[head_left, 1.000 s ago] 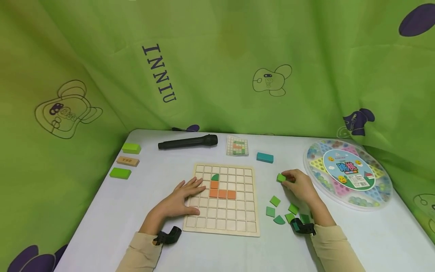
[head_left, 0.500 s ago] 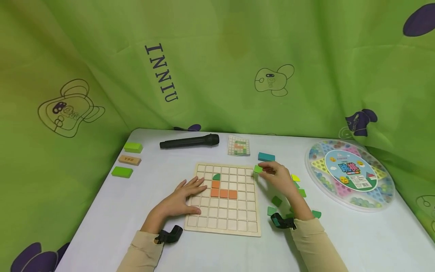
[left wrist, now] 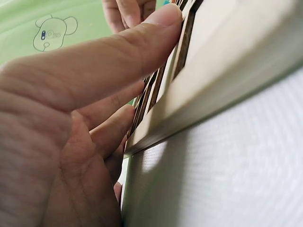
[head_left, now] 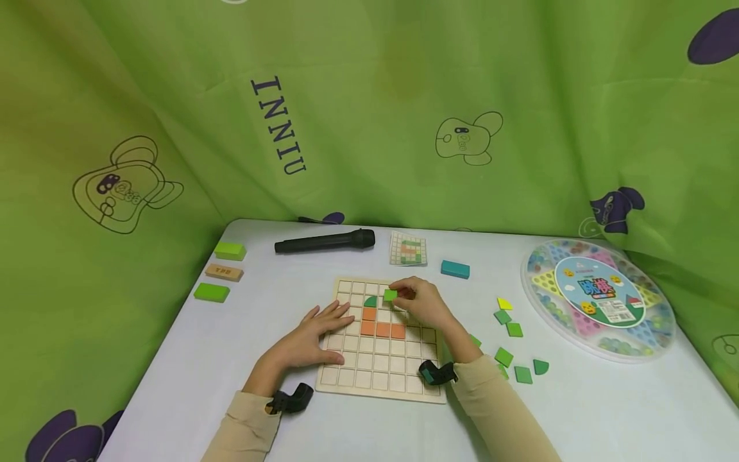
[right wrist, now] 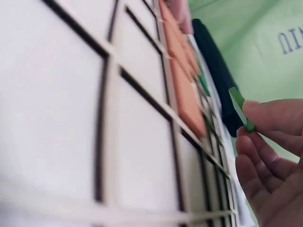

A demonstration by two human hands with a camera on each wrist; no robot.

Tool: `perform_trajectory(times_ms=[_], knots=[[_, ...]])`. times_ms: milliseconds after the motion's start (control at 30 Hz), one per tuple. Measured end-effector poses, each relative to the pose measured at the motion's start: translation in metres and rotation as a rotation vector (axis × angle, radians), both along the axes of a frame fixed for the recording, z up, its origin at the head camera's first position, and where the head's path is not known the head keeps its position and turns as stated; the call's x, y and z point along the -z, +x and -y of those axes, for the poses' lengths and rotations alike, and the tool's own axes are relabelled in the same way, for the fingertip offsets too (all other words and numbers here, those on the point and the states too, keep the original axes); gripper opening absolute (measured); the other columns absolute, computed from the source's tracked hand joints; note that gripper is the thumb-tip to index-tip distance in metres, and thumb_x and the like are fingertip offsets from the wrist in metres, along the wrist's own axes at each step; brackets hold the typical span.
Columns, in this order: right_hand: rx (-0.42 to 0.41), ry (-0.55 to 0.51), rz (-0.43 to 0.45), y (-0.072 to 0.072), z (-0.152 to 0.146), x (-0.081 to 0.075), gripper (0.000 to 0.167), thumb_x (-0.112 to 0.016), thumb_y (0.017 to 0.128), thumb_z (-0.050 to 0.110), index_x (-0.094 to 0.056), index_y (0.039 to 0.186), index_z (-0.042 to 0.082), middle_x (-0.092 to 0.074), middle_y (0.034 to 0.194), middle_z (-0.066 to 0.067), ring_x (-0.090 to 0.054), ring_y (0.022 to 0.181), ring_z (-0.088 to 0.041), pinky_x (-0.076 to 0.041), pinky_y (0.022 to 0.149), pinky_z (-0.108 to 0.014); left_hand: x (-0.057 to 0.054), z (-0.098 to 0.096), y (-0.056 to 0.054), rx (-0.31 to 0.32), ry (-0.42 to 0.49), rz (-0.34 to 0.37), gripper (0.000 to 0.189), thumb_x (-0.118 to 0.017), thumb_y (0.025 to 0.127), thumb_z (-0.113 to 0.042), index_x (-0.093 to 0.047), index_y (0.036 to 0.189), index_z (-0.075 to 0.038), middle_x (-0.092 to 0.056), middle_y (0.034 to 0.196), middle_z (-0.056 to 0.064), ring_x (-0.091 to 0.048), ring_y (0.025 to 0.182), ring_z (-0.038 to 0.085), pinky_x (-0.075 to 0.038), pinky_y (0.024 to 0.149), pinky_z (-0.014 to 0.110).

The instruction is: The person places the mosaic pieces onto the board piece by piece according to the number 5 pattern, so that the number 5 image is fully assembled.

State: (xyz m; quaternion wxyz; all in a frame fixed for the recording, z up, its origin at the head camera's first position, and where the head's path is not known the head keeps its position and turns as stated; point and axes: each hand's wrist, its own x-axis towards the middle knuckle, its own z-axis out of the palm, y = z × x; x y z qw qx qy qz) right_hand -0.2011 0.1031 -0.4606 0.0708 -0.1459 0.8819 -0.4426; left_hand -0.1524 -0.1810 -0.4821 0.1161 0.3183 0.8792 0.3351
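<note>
Between thumb and fingers my right hand (head_left: 425, 303) pinches a light green square tile (head_left: 390, 295), held over the upper part of a wooden grid board (head_left: 372, 364). In the right wrist view the tile (right wrist: 242, 109) is tilted and apart from the board. My left hand (head_left: 304, 340) rests on the board's left side with its fingers spread, and its thumb (left wrist: 161, 21) touches the rim. Several orange tiles (head_left: 383, 330) form an L in the grid, and a dark green quarter-round tile (head_left: 371, 301) sits above them.
Loose green tiles (head_left: 504, 357) and a yellow tile (head_left: 505, 303) lie right of the board. Behind it are a black microphone (head_left: 324, 242), a pattern card (head_left: 408, 249) and a blue block (head_left: 455, 269). A round game box (head_left: 597, 301) stands far right; several blocks (head_left: 224, 273) lie far left.
My right hand has carried the light green tile leftward, from beside the game box to over the board's upper cells. The left hand has stayed on the board.
</note>
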Motion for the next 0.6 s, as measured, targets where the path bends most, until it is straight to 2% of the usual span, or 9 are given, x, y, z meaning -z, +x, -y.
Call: perform_trajectory(times_ms=[200,400,600], knots=[[-0.03,0.086,-0.035,-0.002,0.011,0.007,0.024,-0.068,0.086,0.009,-0.069,0.11,0.008,-0.063,0.101,-0.007,-0.06,0.089,-0.018,-0.052,0.079,-0.033,-0.002,-0.001,0.001,0.011,0.008,-0.009,0.08,-0.076,0.076,-0.04,-0.043,0.143,-0.011,-0.026,0.156,0.009,-0.014,0.146,0.033,-0.004,0.115,0.06],[-0.055,0.117,-0.089,-0.004,0.015,0.008,0.022,-0.069,0.084,0.005,-0.07,0.105,0.005,-0.062,0.1,-0.007,-0.056,0.087,-0.017,-0.05,0.078,-0.031,-0.002,0.0,0.001,0.001,-0.006,-0.006,0.081,-0.075,0.076,-0.042,-0.043,0.143,-0.013,-0.025,0.157,0.006,-0.013,0.147,0.03,-0.003,0.116,0.058],[-0.066,0.129,-0.072,-0.004,0.016,0.009,0.026,-0.072,0.082,0.006,-0.069,0.108,0.006,-0.06,0.102,-0.007,-0.054,0.087,-0.016,-0.049,0.078,-0.031,-0.001,0.001,0.001,0.0,0.008,0.001,0.081,-0.076,0.075,-0.042,-0.043,0.143,-0.013,-0.026,0.156,0.006,-0.014,0.147,0.03,-0.003,0.116,0.058]])
